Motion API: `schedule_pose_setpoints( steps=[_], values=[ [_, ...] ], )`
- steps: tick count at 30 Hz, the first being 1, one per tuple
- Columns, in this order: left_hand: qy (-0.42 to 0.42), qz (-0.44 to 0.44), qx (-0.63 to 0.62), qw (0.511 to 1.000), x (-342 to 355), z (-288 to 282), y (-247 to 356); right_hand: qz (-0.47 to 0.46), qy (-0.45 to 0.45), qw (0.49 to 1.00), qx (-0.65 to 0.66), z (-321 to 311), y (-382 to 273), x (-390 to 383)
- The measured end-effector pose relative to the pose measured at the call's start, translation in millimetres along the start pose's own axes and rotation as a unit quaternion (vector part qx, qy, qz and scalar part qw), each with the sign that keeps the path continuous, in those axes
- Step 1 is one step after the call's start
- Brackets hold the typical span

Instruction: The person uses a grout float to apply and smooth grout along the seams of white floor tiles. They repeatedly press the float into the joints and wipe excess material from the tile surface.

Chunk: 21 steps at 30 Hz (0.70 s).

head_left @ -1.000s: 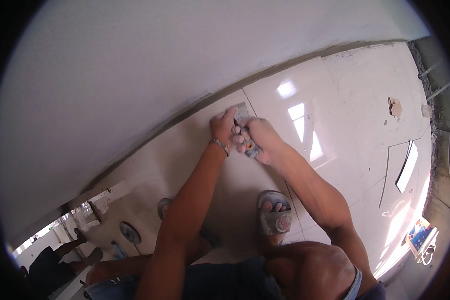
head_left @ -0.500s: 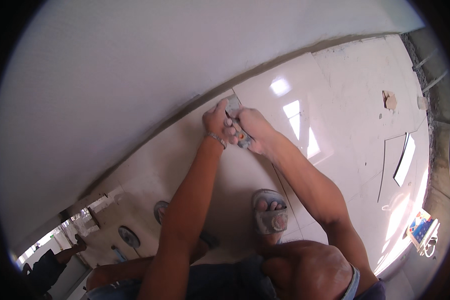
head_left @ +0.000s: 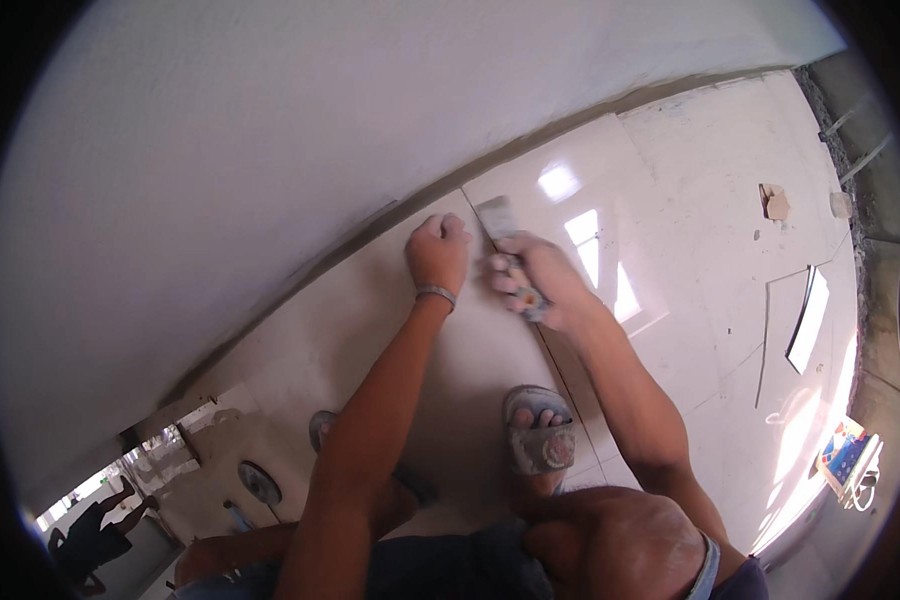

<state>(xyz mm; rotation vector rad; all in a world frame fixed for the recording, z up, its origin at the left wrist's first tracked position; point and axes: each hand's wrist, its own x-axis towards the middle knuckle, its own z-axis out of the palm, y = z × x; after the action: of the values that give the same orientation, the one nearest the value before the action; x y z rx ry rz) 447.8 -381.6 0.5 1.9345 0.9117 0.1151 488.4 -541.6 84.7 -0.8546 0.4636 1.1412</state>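
My right hand is wrapped around the worn handle of a putty knife, slightly blurred by motion. Its flat grey blade points toward the wall, over or on the floor tiles beside a dark joint. To its left, apart from the knife, my left hand is curled closed near the foot of the wall; pale dust coats its fingertips. Whatever it may hold is hidden. Both hands are above the glossy pale tile floor.
A white wall runs along the far left. My sandalled foot is on the tiles. At right lie a broken brown piece, a bright strip and a colourful bag. A dark disc and another person are lower left.
My hands have come apart. The right one has moved right with the putty knife, while the left has let go of the blade and closed. The other person has shifted.
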Motion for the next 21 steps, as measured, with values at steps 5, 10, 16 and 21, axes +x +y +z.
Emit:
schedule_pose_setpoints(
  steps=[5,10,16,21],
  values=[
    [-0.162,0.409,0.197,0.876,-12,27,50,-0.114,0.17,0.979,0.013,-80,-6,-57],
    [-0.202,0.503,0.315,0.779,20,59,48,-0.151,0.21,0.966,0.013,-108,-2,-94],
    [-0.158,0.425,0.472,0.756,8,-125,-90,-0.147,0.231,0.961,-0.031,-96,5,-98],
    [-0.184,0.069,0.573,0.795,-60,-276,-145,-0.157,0.231,0.958,-0.065,-99,0,-88]
  ],
)
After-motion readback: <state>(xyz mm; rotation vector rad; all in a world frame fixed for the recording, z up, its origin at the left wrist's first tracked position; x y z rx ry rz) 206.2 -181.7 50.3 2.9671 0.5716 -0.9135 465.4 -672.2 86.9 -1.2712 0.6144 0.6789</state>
